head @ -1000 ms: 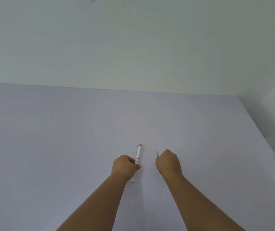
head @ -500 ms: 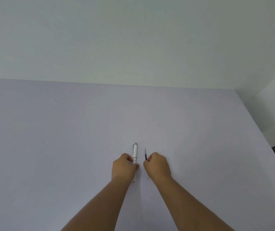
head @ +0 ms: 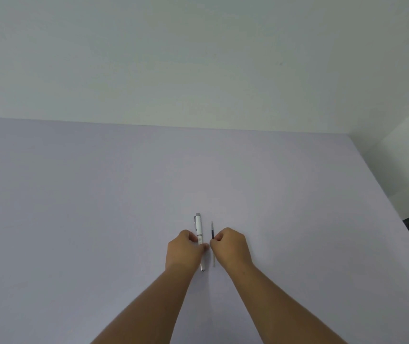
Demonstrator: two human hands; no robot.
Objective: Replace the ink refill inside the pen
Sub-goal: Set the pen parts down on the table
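A pale lilac table (head: 99,219) fills the lower view and meets a plain whitish wall (head: 198,58), with a dark strip at the far right edge. The left hand (head: 185,250) is closed around the middle of the white pen (head: 199,225), which points away with its clip end far, while the right hand (head: 232,247) pinches the thin ink refill (head: 212,230) just beside and roughly parallel to the pen. Compared with a second earlier, the right hand and refill have come in closer to the pen, and more of the refill shows beyond the fingers.
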